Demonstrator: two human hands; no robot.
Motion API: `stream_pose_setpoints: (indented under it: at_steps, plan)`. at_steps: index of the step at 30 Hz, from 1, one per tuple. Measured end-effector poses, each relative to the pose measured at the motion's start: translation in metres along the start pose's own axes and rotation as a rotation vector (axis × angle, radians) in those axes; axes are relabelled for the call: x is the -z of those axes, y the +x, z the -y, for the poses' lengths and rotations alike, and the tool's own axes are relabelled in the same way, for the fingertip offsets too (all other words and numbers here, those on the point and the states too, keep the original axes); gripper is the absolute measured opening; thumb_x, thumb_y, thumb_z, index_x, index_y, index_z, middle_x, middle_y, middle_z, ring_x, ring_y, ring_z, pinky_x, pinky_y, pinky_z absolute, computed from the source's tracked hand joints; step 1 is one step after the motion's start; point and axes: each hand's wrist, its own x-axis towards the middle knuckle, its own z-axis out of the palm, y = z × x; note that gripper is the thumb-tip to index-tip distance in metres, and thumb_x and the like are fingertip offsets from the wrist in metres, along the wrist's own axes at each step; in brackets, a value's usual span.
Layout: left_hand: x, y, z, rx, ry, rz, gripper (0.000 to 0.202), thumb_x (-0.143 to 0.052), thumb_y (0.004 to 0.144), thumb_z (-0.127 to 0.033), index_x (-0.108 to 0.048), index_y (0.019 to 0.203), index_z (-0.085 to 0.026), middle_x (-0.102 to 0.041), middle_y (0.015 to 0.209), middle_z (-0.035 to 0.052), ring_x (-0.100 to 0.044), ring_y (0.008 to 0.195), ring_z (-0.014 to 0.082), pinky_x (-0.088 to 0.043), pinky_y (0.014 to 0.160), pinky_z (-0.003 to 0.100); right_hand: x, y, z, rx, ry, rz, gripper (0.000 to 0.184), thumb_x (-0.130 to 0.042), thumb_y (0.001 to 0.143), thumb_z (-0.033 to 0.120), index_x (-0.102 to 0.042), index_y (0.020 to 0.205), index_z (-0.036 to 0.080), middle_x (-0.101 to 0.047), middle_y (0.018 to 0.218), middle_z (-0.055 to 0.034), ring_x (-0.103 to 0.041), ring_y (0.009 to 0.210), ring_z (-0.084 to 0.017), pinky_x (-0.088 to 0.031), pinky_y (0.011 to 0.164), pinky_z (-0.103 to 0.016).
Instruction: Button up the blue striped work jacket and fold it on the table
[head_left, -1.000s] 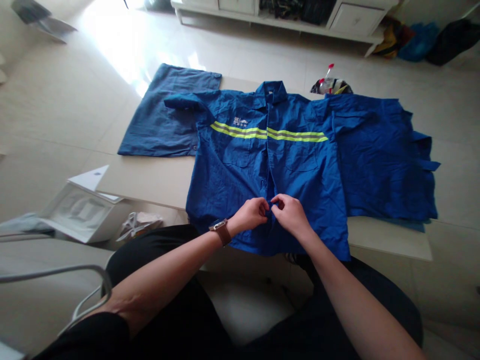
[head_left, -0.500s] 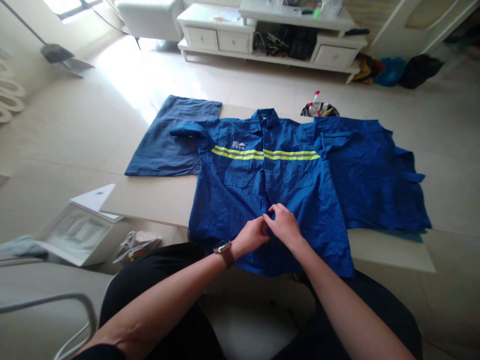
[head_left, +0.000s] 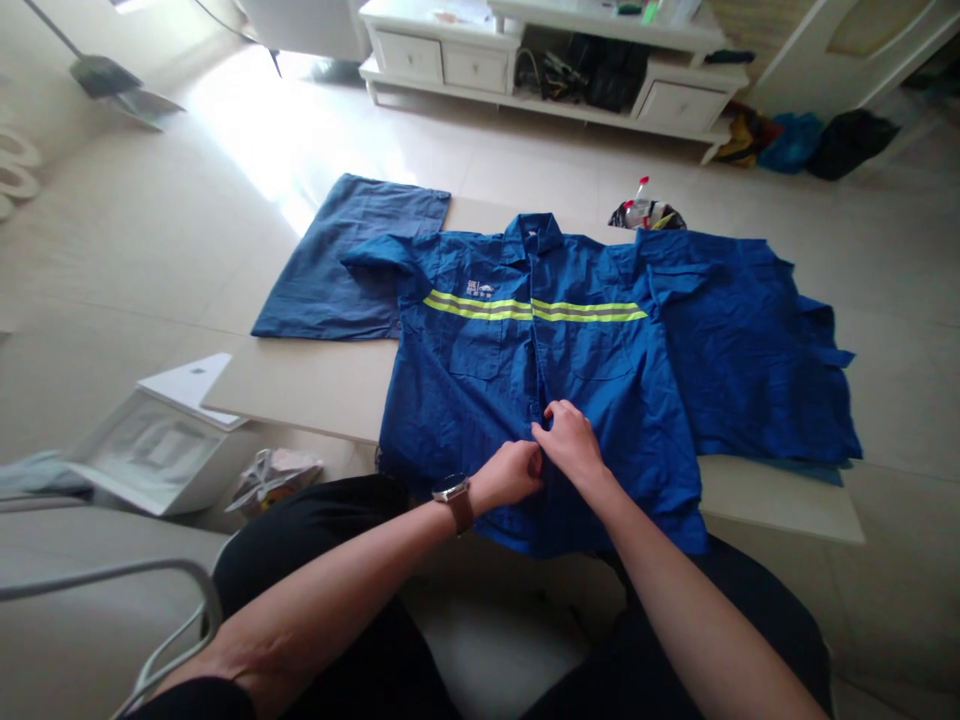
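A blue work jacket (head_left: 465, 400) lies spread front side up on a pale board, its collar pointing away from me. Yellow-and-grey reflective tape (head_left: 480, 305) crosses its chest, with white lettering above it on the left. At the lower front placket my left hand (head_left: 511, 474), a watch on its wrist, is closed on the jacket's edge. My right hand (head_left: 571, 440) pinches the placket just beside it, with thumb and forefinger together. Whatever small fastening lies between the fingertips is hidden.
Folded blue-grey cloth (head_left: 337, 260) lies left on the board (head_left: 315, 395); more blue garments (head_left: 757, 350) are stacked right. A bag with a bottle (head_left: 646, 212) stands behind the board. An opened white box (head_left: 172, 440) sits at left. A white cabinet (head_left: 480, 70) stands farther back.
The camera view has shifted slightly. Both hands stay at the lower placket; the left hand sits a little lower, slightly apart from the right fingertips.
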Motion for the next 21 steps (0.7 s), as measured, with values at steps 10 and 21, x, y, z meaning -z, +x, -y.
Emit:
stream_pose_setpoints:
  at_steps: [10,21]
  plan:
    - [0.032,0.037,0.005,0.015,0.012,-0.430,0.017,-0.066,0.086,-0.018,-0.066,0.103,-0.016,-0.072,0.083,0.0024,-0.063,0.071,0.0145,-0.044,0.067,0.025,0.002,0.003,-0.007,-0.020,0.266,-0.093,0.019,-0.061,0.078,0.019,-0.077,0.089,0.018,-0.073,0.074,-0.0052,-0.065,0.071,-0.020,-0.048,0.075,-0.030]
    - [0.018,0.065,0.008,0.015,0.000,-0.460,0.009,-0.062,0.088,-0.008,-0.067,0.090,-0.016,-0.072,0.086,0.0042,-0.065,0.074,0.0149,-0.049,0.074,0.027,0.011,0.000,-0.012,-0.032,0.346,-0.101,0.030,-0.059,0.076,0.020,-0.078,0.099,0.015,-0.073,0.074,-0.0060,-0.063,0.067,-0.020,-0.048,0.073,-0.030]
